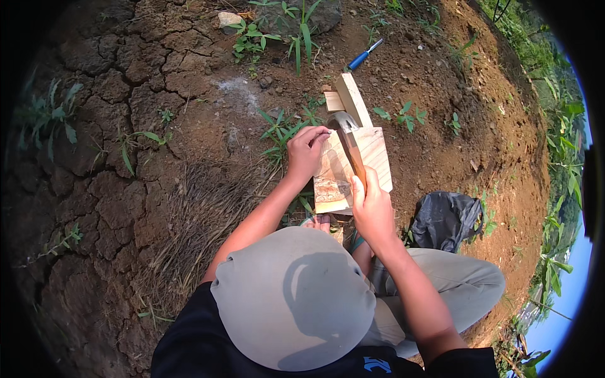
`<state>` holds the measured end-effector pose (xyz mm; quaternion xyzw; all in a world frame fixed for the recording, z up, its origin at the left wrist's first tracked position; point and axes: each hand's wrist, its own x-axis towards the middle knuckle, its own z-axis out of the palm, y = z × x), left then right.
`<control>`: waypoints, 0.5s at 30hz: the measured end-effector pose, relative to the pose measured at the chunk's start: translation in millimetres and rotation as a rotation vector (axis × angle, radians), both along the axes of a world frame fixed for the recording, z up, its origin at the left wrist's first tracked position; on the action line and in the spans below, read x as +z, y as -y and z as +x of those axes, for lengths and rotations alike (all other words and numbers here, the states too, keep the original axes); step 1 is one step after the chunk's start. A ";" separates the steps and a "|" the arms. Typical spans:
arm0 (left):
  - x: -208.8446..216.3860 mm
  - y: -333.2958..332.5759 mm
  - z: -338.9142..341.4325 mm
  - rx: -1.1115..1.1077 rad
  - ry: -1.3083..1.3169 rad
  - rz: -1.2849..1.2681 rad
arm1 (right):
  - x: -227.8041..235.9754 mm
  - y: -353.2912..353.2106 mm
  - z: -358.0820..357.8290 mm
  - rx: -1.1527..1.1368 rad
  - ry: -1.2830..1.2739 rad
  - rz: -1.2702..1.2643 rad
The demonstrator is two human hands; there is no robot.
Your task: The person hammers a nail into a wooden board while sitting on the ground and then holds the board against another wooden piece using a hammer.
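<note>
My right hand (375,208) is wrapped round the wooden handle of a claw hammer (354,150). The hammer's metal head lies over the far edge of a pale wooden board (377,157). At the board's far left corner, my left hand (306,150) has its fingertips pinched together. What they hold, if anything, is too small to make out. Beyond the board a thick wooden block (354,101) points away from me, with a small flat wood piece (333,101) beside it. Part of my foot (320,222) shows under the board's near edge.
A blue-handled tool (359,61) with a thin metal shaft lies past the block. To the right, a black plastic bag (445,220) sits near my knee (476,280). Dry straw (201,227) covers soil on the left. Small green plants and a large rock (309,14) stand farther off.
</note>
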<state>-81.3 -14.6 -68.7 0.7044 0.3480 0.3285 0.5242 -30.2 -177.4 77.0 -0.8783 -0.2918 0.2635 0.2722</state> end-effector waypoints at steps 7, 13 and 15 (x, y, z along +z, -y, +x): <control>2.9 1.7 1.5 -0.038 -0.013 -0.020 | 2.1 2.6 -4.6 -0.060 -0.030 0.093; -2.7 0.8 0.7 -0.022 0.022 -0.029 | -0.8 3.2 -6.0 -0.055 -0.027 0.098; 2.2 2.8 -0.8 -0.043 0.004 -0.037 | 3.7 1.0 -7.1 -0.078 -0.040 0.104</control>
